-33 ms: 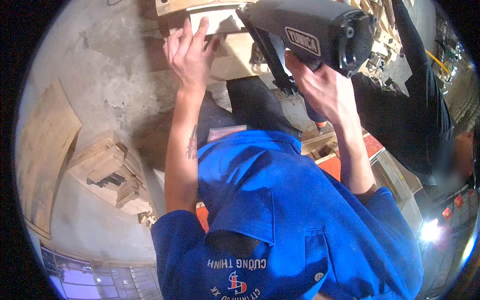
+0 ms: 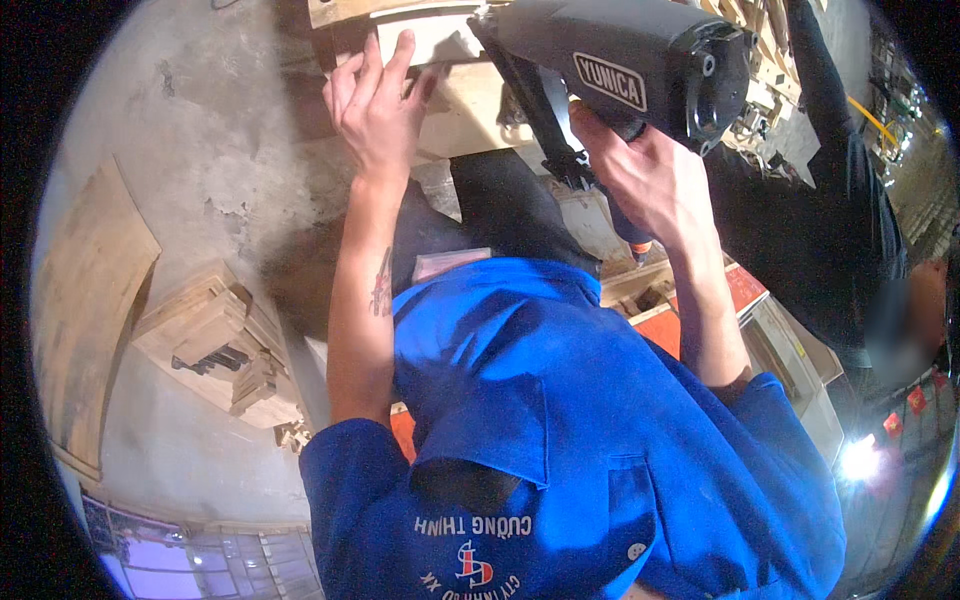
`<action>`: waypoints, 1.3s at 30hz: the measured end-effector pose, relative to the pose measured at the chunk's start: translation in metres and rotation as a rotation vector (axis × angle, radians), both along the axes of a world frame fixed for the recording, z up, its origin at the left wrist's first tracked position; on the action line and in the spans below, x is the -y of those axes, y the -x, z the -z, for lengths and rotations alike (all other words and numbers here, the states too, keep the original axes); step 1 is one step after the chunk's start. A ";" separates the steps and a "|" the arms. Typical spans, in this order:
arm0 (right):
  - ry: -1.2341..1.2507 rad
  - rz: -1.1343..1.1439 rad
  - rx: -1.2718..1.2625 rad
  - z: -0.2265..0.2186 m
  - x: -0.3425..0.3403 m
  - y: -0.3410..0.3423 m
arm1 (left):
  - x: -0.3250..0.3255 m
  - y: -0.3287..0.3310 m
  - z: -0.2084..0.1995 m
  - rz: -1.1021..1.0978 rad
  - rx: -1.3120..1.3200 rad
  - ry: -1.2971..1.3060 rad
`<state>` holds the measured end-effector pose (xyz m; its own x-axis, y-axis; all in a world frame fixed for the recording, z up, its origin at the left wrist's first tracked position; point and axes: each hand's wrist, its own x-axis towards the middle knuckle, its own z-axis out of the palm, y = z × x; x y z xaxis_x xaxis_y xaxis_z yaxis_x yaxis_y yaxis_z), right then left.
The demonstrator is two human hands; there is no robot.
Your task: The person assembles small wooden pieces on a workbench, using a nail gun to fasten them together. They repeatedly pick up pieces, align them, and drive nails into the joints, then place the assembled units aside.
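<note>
My right hand [image 2: 650, 175] is closed round the grip of a nail gun [image 2: 570, 55], a dark grey and black tool with a long slanting magazine. The tool's nose end reaches over a pale wooden piece [image 2: 435, 40] at the top of the view; whether it touches the wood cannot be told. Left of the tool, my left hand [image 2: 380, 115] lies against the near edge of that wood with its fingers stretched out and spread. Below it is a wider pale board [image 2: 455, 125], partly in shadow. An air fitting [image 2: 640, 247] shows at the grip's lower end.
Wooden blocks are stacked on the left [image 2: 215, 325], near a large leaning board [image 2: 95, 310]. An orange-edged wooden box [image 2: 665, 325] stands by my right side. Another person in dark clothes [image 2: 800, 235] is close on the right. Loose wood pieces [image 2: 765, 110] lie at the upper right.
</note>
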<state>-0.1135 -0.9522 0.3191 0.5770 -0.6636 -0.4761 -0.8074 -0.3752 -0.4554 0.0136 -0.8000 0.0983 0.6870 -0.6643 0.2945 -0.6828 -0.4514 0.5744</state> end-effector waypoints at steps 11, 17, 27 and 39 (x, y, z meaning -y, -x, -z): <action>-0.007 -0.125 0.087 0.010 -0.005 0.015 | 0.007 0.001 0.003 -0.012 0.059 0.020; 0.039 -0.194 0.142 0.010 0.002 0.008 | 0.011 -0.004 0.005 -0.002 0.048 0.037; -0.078 -0.188 -0.172 0.001 0.014 -0.019 | 0.012 -0.020 0.006 0.058 0.044 0.011; 0.008 -0.117 -0.117 0.008 0.009 -0.048 | 0.021 -0.027 -0.015 0.035 -0.098 0.146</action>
<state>-0.0658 -0.9610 0.3108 0.5914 -0.5993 -0.5395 -0.8053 -0.4735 -0.3568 0.0408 -0.8210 0.1130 0.6945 -0.6431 0.3227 -0.6342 -0.3353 0.6967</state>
